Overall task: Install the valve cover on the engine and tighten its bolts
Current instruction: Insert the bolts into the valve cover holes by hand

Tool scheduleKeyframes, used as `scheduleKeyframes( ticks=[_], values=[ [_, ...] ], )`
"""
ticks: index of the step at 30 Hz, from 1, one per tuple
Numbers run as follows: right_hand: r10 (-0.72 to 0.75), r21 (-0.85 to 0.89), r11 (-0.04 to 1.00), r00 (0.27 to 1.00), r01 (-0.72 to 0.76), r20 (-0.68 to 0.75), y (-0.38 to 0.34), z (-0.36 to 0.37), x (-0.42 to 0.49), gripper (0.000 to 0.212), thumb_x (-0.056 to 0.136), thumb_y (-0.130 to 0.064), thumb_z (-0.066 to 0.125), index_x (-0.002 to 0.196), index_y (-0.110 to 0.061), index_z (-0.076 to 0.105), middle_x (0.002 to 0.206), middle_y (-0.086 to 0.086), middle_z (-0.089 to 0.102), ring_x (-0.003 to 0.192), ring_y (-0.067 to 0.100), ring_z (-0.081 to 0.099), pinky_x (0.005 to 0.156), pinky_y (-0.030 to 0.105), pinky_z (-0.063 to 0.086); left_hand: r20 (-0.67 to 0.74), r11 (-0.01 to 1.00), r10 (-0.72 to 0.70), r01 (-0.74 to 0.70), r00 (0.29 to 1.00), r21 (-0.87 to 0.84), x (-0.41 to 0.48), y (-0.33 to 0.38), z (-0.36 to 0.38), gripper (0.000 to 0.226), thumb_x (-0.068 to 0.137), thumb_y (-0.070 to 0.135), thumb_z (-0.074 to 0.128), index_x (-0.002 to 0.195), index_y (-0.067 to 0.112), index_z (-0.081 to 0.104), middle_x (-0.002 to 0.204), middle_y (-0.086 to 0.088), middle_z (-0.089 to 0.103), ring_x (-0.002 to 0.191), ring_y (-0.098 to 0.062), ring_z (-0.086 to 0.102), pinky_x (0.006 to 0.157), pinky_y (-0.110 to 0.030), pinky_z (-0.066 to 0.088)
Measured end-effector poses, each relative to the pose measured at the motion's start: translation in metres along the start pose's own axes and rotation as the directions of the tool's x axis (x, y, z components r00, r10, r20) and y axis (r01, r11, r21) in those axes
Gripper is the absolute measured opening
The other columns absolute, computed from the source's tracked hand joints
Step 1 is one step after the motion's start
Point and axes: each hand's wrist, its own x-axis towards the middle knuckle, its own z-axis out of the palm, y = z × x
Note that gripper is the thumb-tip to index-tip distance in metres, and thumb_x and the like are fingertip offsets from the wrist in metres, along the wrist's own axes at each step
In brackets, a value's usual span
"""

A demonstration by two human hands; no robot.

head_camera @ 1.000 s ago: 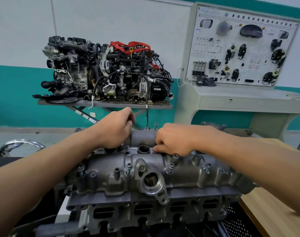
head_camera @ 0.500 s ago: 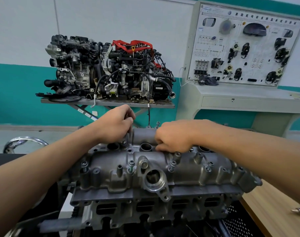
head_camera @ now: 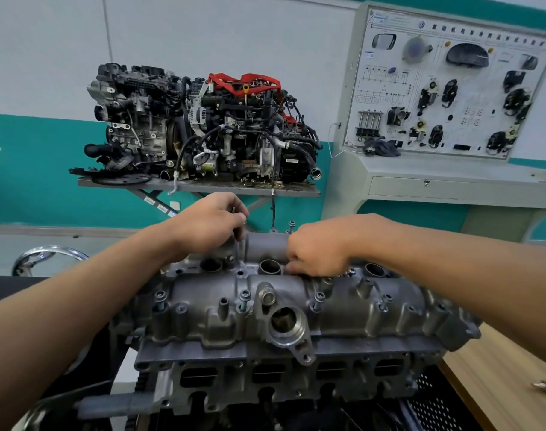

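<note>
Evidently the cover sits on the engine with bolts standing proud, so threading them seems the step in hand. Left hand pinches a slim shaft upright over a far hole; right hand curls at the cover's top, its hold hidden. Next: seat it square, then turn.

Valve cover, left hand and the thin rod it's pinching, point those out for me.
Valve cover (head_camera: 343, 312): head view, bare front wall.
Left hand (head_camera: 203, 228): head view, back of the hand.
Rod (head_camera: 238, 248): head view, shaft below the fingers.
</note>
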Motion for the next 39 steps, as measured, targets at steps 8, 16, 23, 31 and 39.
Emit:
scheduleKeyframes(
  ticks=[8, 16, 23, 31, 39],
  values=[
    [0.005, 0.007, 1.0, 1.0, -0.006, 0.02, 0.001, -0.002, -0.005, 0.04, 0.102, -0.038, 0.044, 0.078, -0.012, 0.063, 0.075, 0.003, 0.06, 0.074, 0.025, 0.057, 0.063, 0.032, 0.041, 0.071, 0.992, -0.035, 0.043, 0.997, -0.118, -0.002, 0.0, -0.002, 0.017, 0.104, 0.006, 0.044, 0.097, 0.01, 0.06, 0.056, 0.004, 0.062, 0.036, -0.004, 0.039, 0.037, -0.018, 0.029],
    [0.074, 0.078, 0.994, 0.996, -0.07, -0.042, 0.0, -0.001, -0.005, 0.051, 0.106, -0.04, 0.034, 0.063, -0.016, 0.049, 0.063, 0.002, 0.05, 0.064, 0.021, 0.053, 0.069, 0.036, 0.045, 0.147, 0.939, -0.104, 0.146, 0.984, -0.312, -0.002, 0.0, -0.006, 0.019, 0.104, 0.001, 0.042, 0.1, 0.005, 0.06, 0.061, -0.004, 0.063, 0.045, -0.01, 0.039, 0.037, -0.019, 0.027],
    [0.055, 0.24, 0.953, 0.673, 0.184, -0.737, -0.024, -0.029, -0.007, 0.019, 0.087, -0.044, 0.068, 0.089, -0.026, 0.066, 0.069, -0.014, 0.055, 0.066, 0.006, 0.051, 0.06, 0.029, 0.044, 0.267, 0.788, -0.136, 0.267, 0.954, -0.555, -0.003, 0.005, -0.014, 0.025, 0.104, 0.003, 0.038, 0.098, 0.002, 0.063, 0.065, -0.005, 0.062, 0.048, -0.009, 0.042, 0.037, -0.017, 0.031],
    [0.114, 0.274, 0.945, 0.608, 0.177, -0.786, -0.054, -0.036, 0.013, 0.018, 0.085, -0.031, 0.072, 0.097, -0.017, 0.074, 0.086, 0.003, 0.071, 0.079, 0.027, 0.063, 0.068, 0.041, 0.053, 0.206, 0.777, -0.259, 0.33, 0.944, -0.537, -0.01, 0.0, -0.018, 0.035, 0.103, 0.007, 0.024, 0.083, 0.013, 0.053, 0.06, -0.002, 0.044, 0.034, -0.006, 0.026, 0.035, -0.013, 0.014],
    [0.235, 0.37, 0.918, 0.559, 0.14, -0.795, -0.062, -0.035, 0.015, 0.017, 0.085, -0.034, 0.07, 0.09, -0.018, 0.075, 0.089, 0.007, 0.07, 0.083, 0.03, 0.063, 0.071, 0.041, 0.054, 0.149, 0.829, -0.228, 0.272, 0.962, -0.488, -0.014, 0.007, -0.018, 0.041, 0.105, 0.01, 0.032, 0.071, 0.014, 0.055, 0.052, 0.001, 0.036, 0.032, -0.006, 0.023, 0.034, -0.012, 0.013]
  ],
)
